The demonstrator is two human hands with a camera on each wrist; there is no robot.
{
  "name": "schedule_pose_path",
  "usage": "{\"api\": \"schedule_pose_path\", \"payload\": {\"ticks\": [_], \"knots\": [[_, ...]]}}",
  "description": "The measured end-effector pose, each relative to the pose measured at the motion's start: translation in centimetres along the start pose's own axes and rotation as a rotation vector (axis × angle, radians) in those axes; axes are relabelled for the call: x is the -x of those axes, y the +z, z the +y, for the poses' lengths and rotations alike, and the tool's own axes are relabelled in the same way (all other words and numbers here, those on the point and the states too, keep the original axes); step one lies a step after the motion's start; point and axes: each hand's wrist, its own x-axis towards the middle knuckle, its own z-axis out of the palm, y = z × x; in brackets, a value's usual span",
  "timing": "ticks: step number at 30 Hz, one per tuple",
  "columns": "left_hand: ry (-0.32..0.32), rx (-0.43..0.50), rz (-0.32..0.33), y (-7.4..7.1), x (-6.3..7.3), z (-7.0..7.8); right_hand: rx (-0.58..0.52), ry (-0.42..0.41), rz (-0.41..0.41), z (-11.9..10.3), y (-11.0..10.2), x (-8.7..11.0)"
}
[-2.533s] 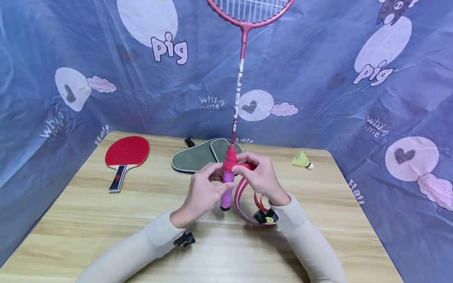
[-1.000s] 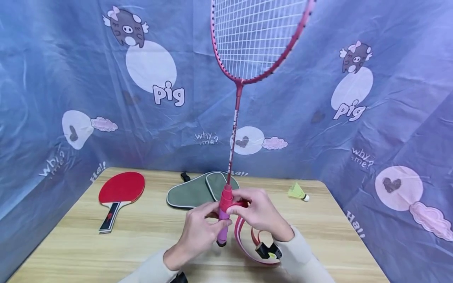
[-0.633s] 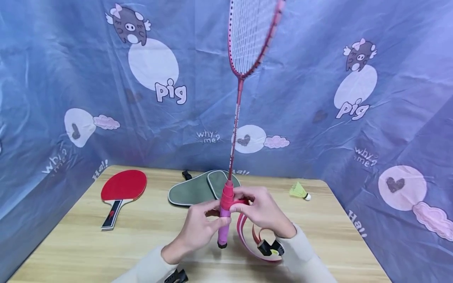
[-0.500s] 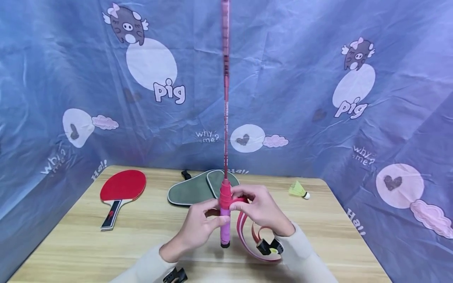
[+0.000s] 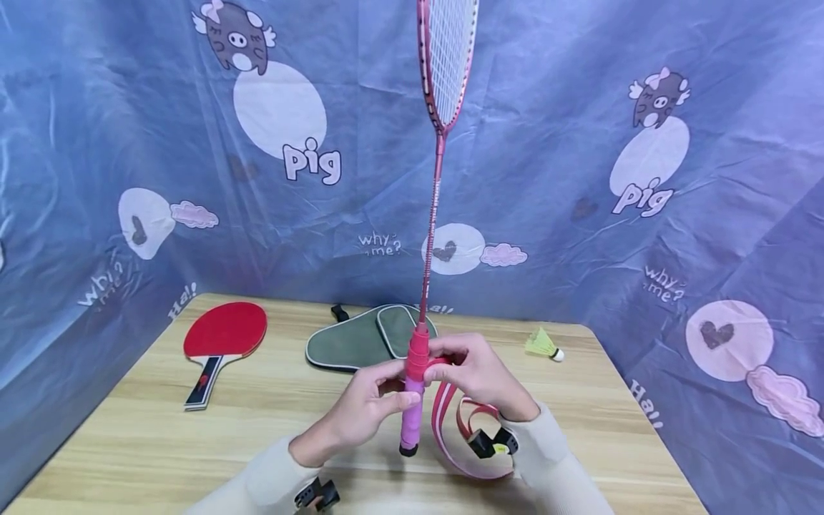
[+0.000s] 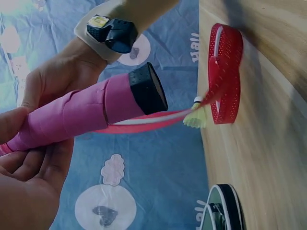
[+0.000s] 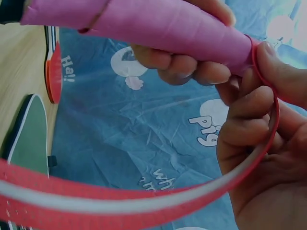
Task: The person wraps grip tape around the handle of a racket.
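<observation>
Purple below and red above, the handle [image 5: 412, 418] of one racket [image 5: 433, 222] stands nearly upright over the table [image 5: 161, 458] in the head view. Two hands are on it: the left hand [image 5: 360, 408] holds the handle between thumb and fingers, and the right hand [image 5: 479, 372] pinches one tape [image 5: 438, 415] at the red part. To the right, this tape goes down in loops. On the table lie one red paddle [image 5: 225, 332] at far left, one green case [image 5: 350, 343] at far middle and one yellow shuttlecock [image 5: 543, 345] at far right.

In the left wrist view, one black cap [image 6: 148, 91] closes the handle's near end, and the tape's loops rest on the table.

In the right wrist view, the right thumb and fingers press the tape where it meets the handle.
</observation>
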Motion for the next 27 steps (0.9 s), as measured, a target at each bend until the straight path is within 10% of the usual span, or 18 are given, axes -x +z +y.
{"api": "schedule_pose_path", "payload": {"ticks": [8, 17, 27], "knots": [[-0.038, -0.295, 0.075, 0.6, 0.0, -0.3, 0.071, 0.017, 0.102, 0.1, 0.2, 0.1], [-0.079, -0.231, 0.3, 1.0, 0.1, 0.1, 0.103, -0.016, 0.156, 0.3, 0.8, -0.4], [0.074, -0.362, 0.368, 1.3, 0.2, -0.2, 0.128, -0.135, 0.209, 0.0, 1.7, -0.2]]}}
